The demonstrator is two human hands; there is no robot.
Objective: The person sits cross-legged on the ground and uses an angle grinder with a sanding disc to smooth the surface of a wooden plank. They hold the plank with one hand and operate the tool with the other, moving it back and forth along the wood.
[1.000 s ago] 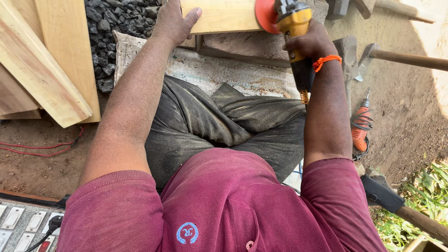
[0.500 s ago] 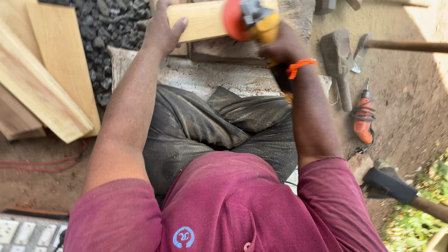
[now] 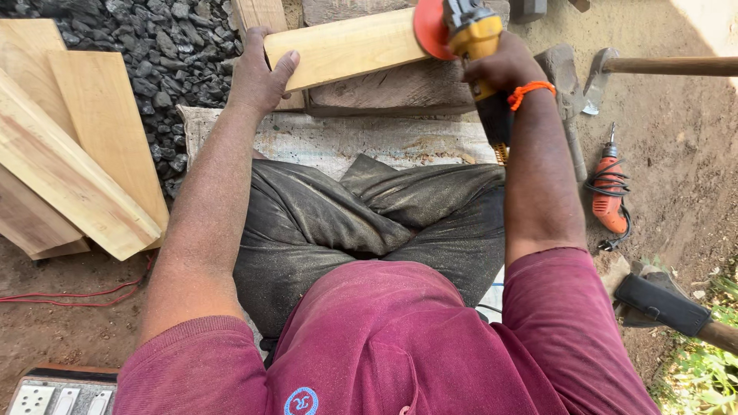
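From the head view we see our left hand (image 3: 257,77) pressed on the near end of a pale wooden board (image 3: 346,48), its fingers (image 3: 283,66) spread apart and flat over the board's edge. The board lies on a rough grey block (image 3: 384,88), just beyond our crossed legs. Our right hand (image 3: 503,68) has its fingers clamped around the handle of a yellow grinder (image 3: 473,34), whose red disc (image 3: 430,29) sits against the board's far end, just to the left of those fingers.

To sand well, we judge that the disc should meet the wood at a shallow tilt with light, even pressure, while the left fingers stay well apart from the disc and pin the board firmly.

Left of the left fingers lies dark gravel (image 3: 154,46) and a stack of planks (image 3: 69,169). Right of the right fingers we see an orange drill (image 3: 610,192) and a hammer (image 3: 669,65) on the dirt. We see no packages or signs; a small round blue emblem (image 3: 301,401) marks our maroon shirt, and a white socket strip (image 3: 61,398) sits at the lower left.
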